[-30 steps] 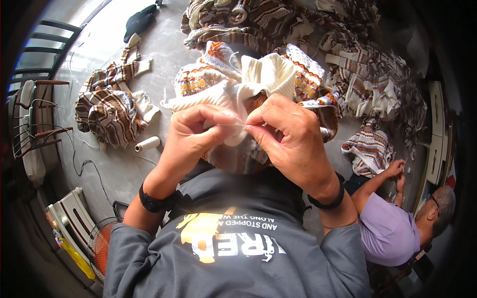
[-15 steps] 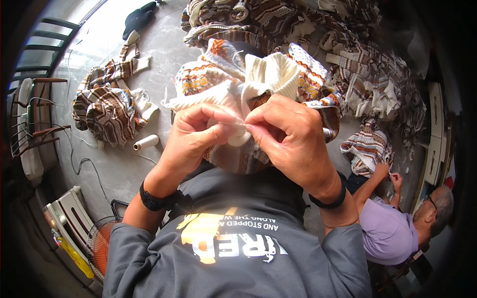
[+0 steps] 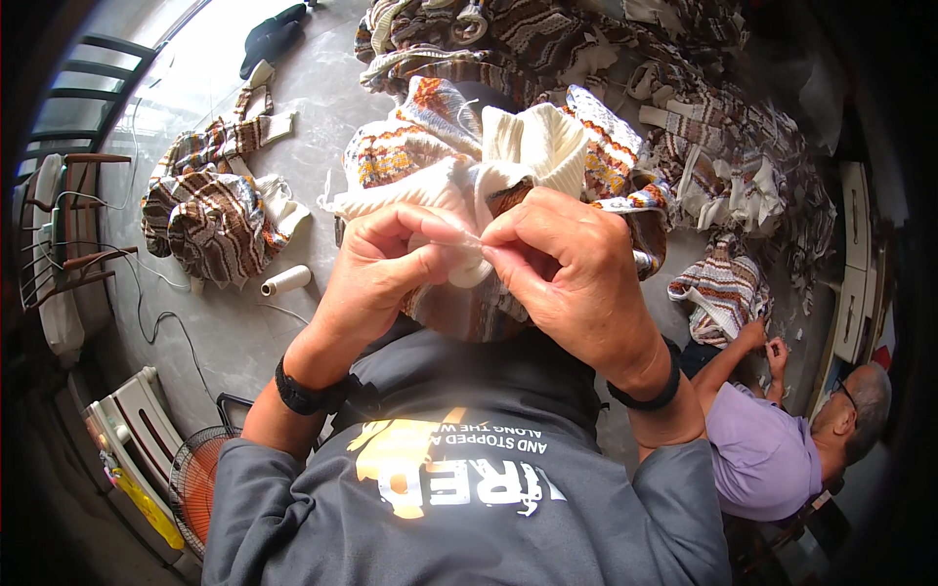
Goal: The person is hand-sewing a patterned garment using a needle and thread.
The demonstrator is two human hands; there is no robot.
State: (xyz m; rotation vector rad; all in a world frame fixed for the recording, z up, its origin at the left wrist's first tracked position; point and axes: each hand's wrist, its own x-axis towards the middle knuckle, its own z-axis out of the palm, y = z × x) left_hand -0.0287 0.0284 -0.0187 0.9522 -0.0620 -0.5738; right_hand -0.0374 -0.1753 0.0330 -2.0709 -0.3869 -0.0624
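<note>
Head view: right hand point(image 3: 572, 269) (pinched) on knitted garment point(image 3: 489, 166).

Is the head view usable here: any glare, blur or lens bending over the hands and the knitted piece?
Head view: both hands, left hand and right hand, are sharp at centre on the knitted piece; daylight glare washes the grey table at upper left; fisheye bends the chair and cabinet near the dark rim.
</note>
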